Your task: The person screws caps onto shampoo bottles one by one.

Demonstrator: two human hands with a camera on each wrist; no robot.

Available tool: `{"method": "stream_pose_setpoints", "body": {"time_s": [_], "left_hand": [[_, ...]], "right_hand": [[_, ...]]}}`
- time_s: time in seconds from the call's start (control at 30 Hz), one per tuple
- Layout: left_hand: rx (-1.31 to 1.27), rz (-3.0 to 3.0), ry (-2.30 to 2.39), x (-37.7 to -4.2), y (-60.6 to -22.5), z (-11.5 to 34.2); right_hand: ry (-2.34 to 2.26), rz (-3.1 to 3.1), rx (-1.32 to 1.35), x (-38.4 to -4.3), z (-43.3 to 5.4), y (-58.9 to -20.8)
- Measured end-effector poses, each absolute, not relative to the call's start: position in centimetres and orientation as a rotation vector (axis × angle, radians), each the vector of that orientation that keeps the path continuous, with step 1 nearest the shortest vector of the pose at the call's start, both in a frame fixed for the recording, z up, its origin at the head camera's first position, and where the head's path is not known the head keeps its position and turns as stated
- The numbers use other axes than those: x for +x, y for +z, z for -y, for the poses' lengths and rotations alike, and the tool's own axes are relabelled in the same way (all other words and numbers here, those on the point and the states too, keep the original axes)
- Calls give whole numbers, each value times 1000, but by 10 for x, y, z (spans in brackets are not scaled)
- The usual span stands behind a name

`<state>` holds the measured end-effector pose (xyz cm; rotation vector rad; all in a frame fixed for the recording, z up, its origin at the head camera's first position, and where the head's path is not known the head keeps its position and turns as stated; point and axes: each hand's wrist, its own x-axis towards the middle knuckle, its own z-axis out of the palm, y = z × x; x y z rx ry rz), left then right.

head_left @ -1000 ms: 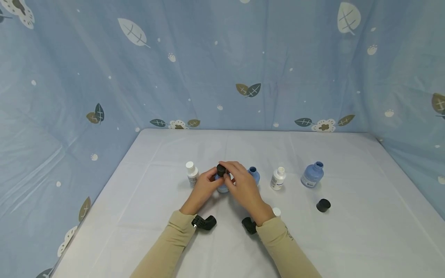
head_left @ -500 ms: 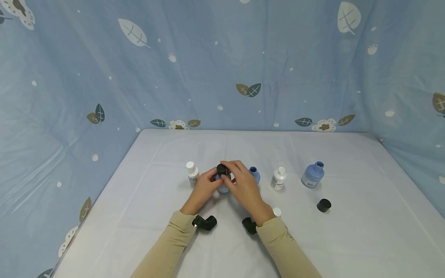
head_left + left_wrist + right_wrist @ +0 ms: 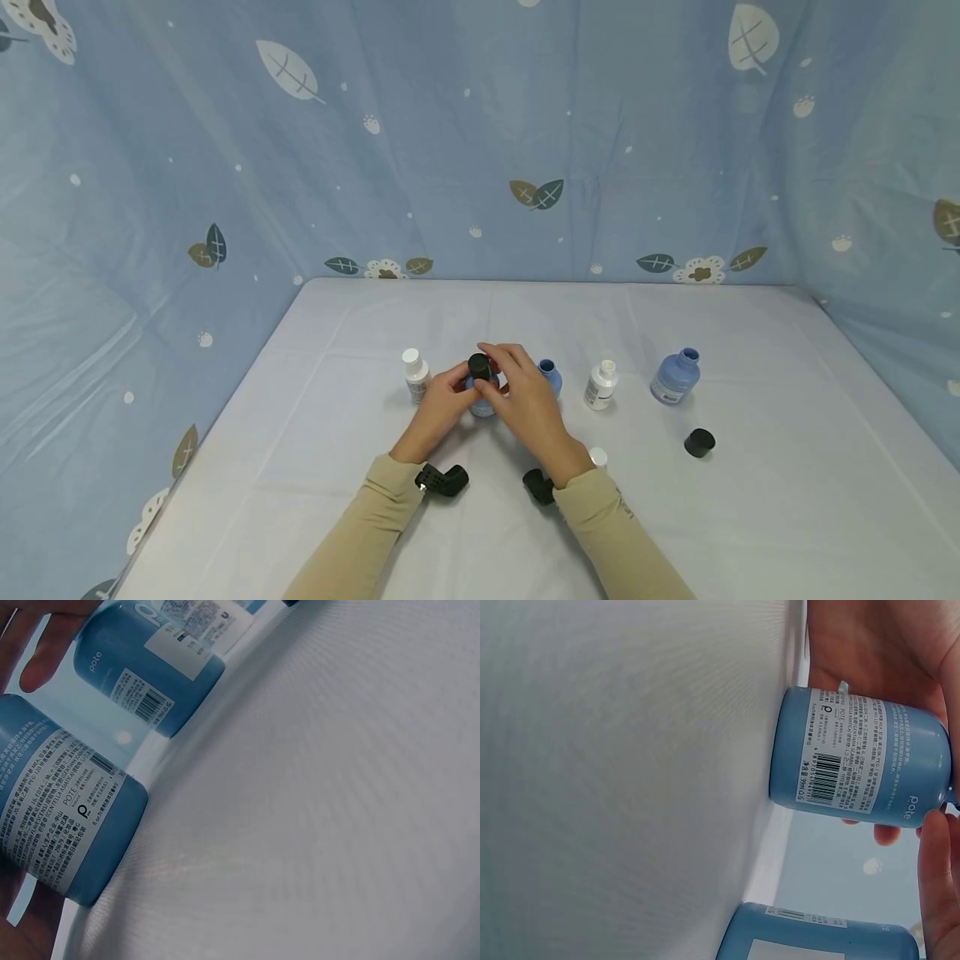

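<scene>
In the head view my left hand [image 3: 441,406] grips a blue bottle [image 3: 483,408] that stands on the table. My right hand [image 3: 527,402] pinches a black cap [image 3: 479,365] at the top of this bottle. The fingers hide the neck, so how far the cap is screwed on cannot be told. In the right wrist view the bottle [image 3: 859,757] shows its printed label and stands between both hands. The left wrist view shows the same bottle [image 3: 71,810] low at the left. A second blue bottle [image 3: 552,377], uncapped, stands just behind my right hand.
White bottles stand to the left [image 3: 416,379] and right [image 3: 601,387] of the hands. Farther right are an uncapped blue bottle [image 3: 675,379] and a loose black cap [image 3: 700,443]. A small white object [image 3: 597,457] is partly hidden by my right sleeve. A patterned blue curtain [image 3: 480,125] borders the table.
The fingers of my right hand have shifted slightly up around the black cap. My left hand keeps its hold on the bottle. The other bottles stay put.
</scene>
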<state>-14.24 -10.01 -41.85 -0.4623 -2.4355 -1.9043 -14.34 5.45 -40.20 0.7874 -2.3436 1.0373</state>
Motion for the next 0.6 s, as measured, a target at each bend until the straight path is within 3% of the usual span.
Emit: {"method": "stream_pose_setpoints", "body": {"time_s": [0.23,0.6], "left_hand": [[-423,2447,-1842,-141,-416,99],[-369,2435,-1667,-155,-447,101]], "right_hand": [[1005,2330,857,-144,-56,-402],[1002,2324,854,-144,-55,-403]]}}
